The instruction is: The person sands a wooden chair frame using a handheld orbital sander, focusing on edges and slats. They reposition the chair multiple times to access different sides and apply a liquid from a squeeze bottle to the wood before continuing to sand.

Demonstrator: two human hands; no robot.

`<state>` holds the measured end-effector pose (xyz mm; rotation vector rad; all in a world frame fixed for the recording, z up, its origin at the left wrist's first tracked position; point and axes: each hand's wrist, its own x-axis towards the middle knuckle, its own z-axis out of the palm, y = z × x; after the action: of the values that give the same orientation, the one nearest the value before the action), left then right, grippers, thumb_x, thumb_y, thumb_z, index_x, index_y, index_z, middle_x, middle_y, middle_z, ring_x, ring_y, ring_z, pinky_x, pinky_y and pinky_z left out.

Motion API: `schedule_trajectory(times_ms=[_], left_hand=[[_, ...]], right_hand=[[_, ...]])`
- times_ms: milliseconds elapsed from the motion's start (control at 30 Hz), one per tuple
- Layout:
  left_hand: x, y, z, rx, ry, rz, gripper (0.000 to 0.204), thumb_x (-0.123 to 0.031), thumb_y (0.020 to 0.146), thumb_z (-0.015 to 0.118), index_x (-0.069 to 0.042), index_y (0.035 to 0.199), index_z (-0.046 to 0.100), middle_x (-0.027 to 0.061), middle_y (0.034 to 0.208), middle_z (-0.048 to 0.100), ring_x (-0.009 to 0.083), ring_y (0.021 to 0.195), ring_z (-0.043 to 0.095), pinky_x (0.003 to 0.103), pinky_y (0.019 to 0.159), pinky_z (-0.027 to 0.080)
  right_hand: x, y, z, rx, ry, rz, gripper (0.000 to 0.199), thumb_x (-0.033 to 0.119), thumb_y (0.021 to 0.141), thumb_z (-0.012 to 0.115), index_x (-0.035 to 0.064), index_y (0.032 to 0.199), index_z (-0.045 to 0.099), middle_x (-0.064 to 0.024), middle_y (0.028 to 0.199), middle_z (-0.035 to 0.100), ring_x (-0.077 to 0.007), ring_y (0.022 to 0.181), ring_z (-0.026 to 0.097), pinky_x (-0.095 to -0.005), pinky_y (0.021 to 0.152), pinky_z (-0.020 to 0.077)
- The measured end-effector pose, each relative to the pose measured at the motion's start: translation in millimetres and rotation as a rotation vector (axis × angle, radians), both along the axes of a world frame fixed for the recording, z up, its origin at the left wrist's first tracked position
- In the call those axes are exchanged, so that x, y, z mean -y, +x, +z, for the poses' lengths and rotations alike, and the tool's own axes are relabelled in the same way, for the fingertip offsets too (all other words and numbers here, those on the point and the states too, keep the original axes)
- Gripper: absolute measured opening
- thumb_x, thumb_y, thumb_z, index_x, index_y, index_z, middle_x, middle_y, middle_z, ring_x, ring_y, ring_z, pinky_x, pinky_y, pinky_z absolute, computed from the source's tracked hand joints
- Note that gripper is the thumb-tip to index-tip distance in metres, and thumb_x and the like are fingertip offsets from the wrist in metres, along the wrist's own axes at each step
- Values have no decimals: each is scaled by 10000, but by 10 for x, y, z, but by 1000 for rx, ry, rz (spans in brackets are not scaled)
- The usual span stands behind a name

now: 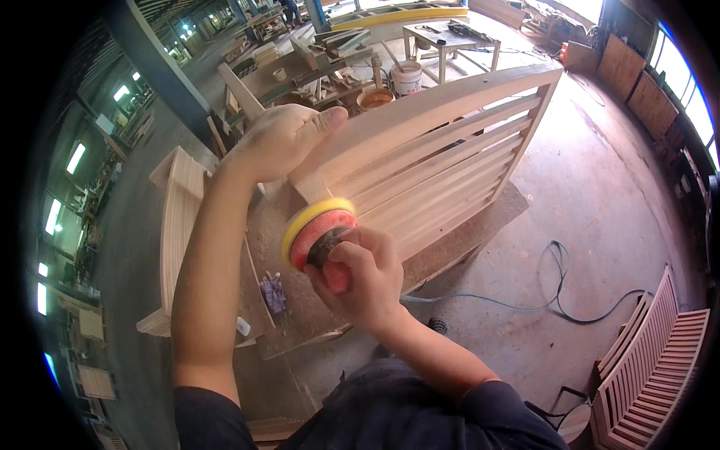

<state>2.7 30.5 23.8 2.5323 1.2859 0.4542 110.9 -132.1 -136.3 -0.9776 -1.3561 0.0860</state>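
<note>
A pale wooden slatted panel [420,127] with a curved top rail stands on edge on the work table. Over the near left end of that rail lies my left hand [289,139], its thumb stretched along the top and the fingers bent out of sight behind the wood. My right hand [367,277] is wrapped round a red orbital sander [324,238] with a yellow pad. The pad is tilted on edge against or very near the panel's near corner, just below my left hand; exact contact cannot be made out.
Beneath the panel is a dusty table [300,330], with a purple-grey glove [273,292] on it. Another slatted piece [184,225] stands to the left. A hose [517,307] curls over the floor. Slatted furniture [652,367] stands lower right; a white bucket [406,78] stands beyond.
</note>
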Motion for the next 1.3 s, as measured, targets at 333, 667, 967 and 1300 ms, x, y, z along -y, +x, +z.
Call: schedule_trajectory(times_ms=[333,667,967,1300], left_hand=[[-108,-63,-14,18,-56,-53,817,-681,1061,447,65,776,619,145,655,541,242,662,485,433,687,450],[-26,4,-4,84,-70,-11,818,-697,1046,474,59,777,634,130,659,550,216,677,503,418,674,441],[-85,-67,-39,83,-70,-64,817,-698,1057,451,46,763,619,101,642,526,199,656,482,416,656,435],[-70,-60,-45,100,-89,-67,798,-712,1048,468,16,745,587,18,653,466,151,669,442,374,637,413]], right_hand=[[-54,-7,426,-49,85,73,506,154,726,949,157,1100,608,-106,1108,647,-285,964,654,-387,748,559],[-86,3,485,-120,91,106,496,128,737,941,143,1100,604,-104,1072,644,-294,956,641,-381,762,549],[-38,10,464,-112,39,110,519,129,735,938,123,1111,580,-110,1080,666,-295,984,636,-387,772,550],[41,19,157,-150,-43,92,466,142,750,918,126,1094,605,-114,1066,646,-314,937,650,-401,759,548]])
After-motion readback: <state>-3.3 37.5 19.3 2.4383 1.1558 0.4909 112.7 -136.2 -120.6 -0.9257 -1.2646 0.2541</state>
